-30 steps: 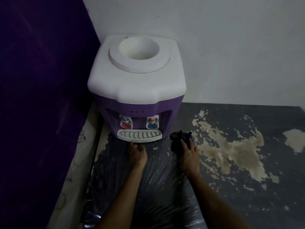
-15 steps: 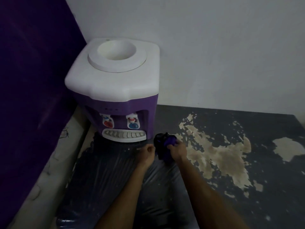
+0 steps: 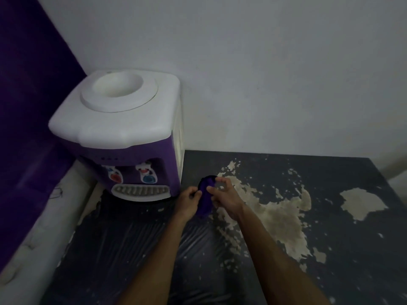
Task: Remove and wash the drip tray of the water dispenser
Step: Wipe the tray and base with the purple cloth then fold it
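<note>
The drip tray [image 3: 141, 191] is seated in the base of the water dispenser [image 3: 119, 137], to the left of your left hand [image 3: 189, 200]. Judge it light, rigid plastic, possibly holding water: grip its front lip and draw it out level. Both hands are occupied. Your left hand and right hand [image 3: 222, 198] are closed on a purple cloth [image 3: 206, 198] above the peeling tabletop [image 3: 330, 238].

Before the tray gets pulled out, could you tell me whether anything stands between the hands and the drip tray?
Nothing lies between them, but both the left hand and right hand are occupied with a purple cloth, right of the drip tray.
</note>
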`<state>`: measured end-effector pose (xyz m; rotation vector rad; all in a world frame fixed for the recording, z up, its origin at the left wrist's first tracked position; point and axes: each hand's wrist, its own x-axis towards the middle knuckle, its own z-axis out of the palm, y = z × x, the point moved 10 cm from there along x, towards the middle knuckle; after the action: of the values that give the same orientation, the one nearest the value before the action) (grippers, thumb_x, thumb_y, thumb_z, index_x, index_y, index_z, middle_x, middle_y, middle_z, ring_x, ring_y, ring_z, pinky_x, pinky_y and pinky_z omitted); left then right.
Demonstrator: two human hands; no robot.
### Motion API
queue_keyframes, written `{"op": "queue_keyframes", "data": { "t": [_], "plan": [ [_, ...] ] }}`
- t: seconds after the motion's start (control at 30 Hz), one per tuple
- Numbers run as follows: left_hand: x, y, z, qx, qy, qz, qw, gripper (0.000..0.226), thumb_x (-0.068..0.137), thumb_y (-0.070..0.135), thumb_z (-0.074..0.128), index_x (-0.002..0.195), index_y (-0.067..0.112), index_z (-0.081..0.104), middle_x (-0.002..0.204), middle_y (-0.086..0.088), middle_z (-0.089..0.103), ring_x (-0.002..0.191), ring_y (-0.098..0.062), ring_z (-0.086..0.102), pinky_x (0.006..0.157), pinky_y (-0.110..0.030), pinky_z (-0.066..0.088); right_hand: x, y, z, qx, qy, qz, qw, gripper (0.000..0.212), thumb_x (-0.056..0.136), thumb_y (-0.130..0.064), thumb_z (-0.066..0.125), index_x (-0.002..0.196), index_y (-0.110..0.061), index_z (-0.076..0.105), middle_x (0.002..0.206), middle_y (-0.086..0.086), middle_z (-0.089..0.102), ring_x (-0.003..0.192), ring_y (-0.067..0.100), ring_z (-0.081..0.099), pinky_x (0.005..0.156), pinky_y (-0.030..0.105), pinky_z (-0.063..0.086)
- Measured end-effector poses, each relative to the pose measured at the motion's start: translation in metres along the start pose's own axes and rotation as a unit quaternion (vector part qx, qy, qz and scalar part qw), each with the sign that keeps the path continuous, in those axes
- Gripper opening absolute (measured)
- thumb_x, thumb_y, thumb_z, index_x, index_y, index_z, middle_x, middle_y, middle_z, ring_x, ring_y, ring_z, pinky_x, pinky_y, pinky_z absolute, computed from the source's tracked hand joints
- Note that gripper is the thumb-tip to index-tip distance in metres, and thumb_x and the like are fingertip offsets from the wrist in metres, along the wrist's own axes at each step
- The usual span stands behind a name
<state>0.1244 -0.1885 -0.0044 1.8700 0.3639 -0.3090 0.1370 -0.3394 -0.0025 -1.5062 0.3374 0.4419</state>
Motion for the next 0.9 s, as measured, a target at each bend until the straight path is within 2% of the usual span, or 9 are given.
{"op": "queue_keyframes", "data": {
  "t": [0.07,0.13,0.27,0.37,0.47,0.63,0.77,0.83,0.9],
  "plan": [
    [-0.001,0.001,0.011,-0.028,-0.035,-0.003,0.999,0.021,0.097,0.015,0.053,0.115,0.017,0.062,0.117,-0.008,0.067,0.105,-0.025,0.063,0.086,-0.033,0.051,0.005,0.002,-0.01,-0.019,0.041,0.014,0.999,0.055,0.087,-0.012,0.073,0.132,-0.016,0.042,0.112,0.017,0.064,0.089,0.026,0.065,0.071,0.038,0.059],
    [-0.004,0.0,0.011,-0.007,-0.019,-0.002,1.0,0.037,0.097,0.013,0.053,0.134,0.014,0.053,0.135,-0.005,0.056,0.122,-0.022,0.055,0.101,-0.033,0.045,0.007,0.011,-0.024,-0.042,0.088,0.033,0.995,0.064,0.086,-0.011,0.074,0.138,-0.011,0.037,0.131,0.018,0.053,0.115,0.035,0.058,0.095,0.049,0.054],
    [-0.01,-0.019,0.009,0.017,-0.006,-0.034,0.999,0.046,0.097,0.019,0.052,0.142,0.013,0.043,0.144,-0.005,0.049,0.131,-0.021,0.047,0.109,-0.033,0.038,0.001,0.045,-0.042,-0.048,0.139,0.111,0.983,0.077,0.082,-0.005,0.076,0.144,-0.005,0.031,0.141,0.021,0.045,0.128,0.039,0.049,0.102,0.053,0.048],
    [-0.013,-0.034,0.017,0.037,-0.025,-0.055,0.998,0.041,0.097,0.021,0.054,0.136,0.011,0.049,0.139,-0.007,0.054,0.123,-0.021,0.052,0.106,-0.035,0.042,-0.003,0.055,-0.044,-0.085,0.142,0.121,0.979,0.074,0.086,0.003,0.066,0.149,-0.004,0.027,0.144,0.022,0.043,0.128,0.038,0.05,0.102,0.05,0.049],
    [-0.012,-0.04,0.025,0.067,-0.035,-0.054,0.996,0.033,0.097,0.022,0.054,0.126,0.008,0.054,0.13,-0.011,0.059,0.11,-0.019,0.056,0.096,-0.031,0.044,0.0,0.049,-0.044,-0.107,0.134,0.084,0.982,0.058,0.088,0.006,0.056,0.142,0.001,0.033,0.137,0.024,0.048,0.121,0.037,0.054,0.099,0.047,0.05],
    [-0.017,-0.043,0.031,0.069,-0.042,-0.103,0.991,0.042,0.098,0.039,0.047,0.126,0.009,0.055,0.125,-0.013,0.062,0.109,-0.028,0.061,0.096,-0.04,0.051,-0.001,0.03,-0.056,-0.057,0.184,0.061,0.979,0.029,0.101,-0.013,0.042,0.126,0.001,0.047,0.11,0.017,0.056,0.082,0.02,0.055,0.062,0.029,0.048],
    [-0.042,-0.05,0.064,-0.162,-0.108,-0.26,0.946,0.071,0.084,0.072,0.045,0.131,0.018,0.049,0.13,-0.01,0.058,0.102,-0.024,0.064,0.081,-0.034,0.055,0.005,0.02,-0.055,0.049,0.145,0.056,0.987,0.029,0.101,-0.012,0.036,0.11,0.003,0.06,0.095,0.022,0.06,0.078,0.029,0.058,0.062,0.035,0.05],
    [-0.043,-0.045,0.083,-0.27,-0.135,-0.274,0.913,0.072,0.083,0.069,0.053,0.132,0.016,0.049,0.133,-0.013,0.056,0.108,-0.026,0.062,0.087,-0.036,0.053,0.007,0.014,-0.052,0.088,0.113,0.06,0.988,0.027,0.1,-0.006,0.036,0.102,0.002,0.061,0.086,0.021,0.058,0.069,0.027,0.055,0.06,0.037,0.046],
    [-0.04,-0.034,0.098,-0.352,-0.151,-0.265,0.885,0.061,0.09,0.051,0.057,0.135,0.01,0.05,0.135,-0.013,0.057,0.113,-0.026,0.06,0.091,-0.035,0.049,0.008,0.007,-0.057,0.102,0.108,0.055,0.987,0.024,0.098,-0.004,0.036,0.095,-0.002,0.06,0.085,0.018,0.058,0.07,0.026,0.055,0.061,0.037,0.045]
  ]
}}
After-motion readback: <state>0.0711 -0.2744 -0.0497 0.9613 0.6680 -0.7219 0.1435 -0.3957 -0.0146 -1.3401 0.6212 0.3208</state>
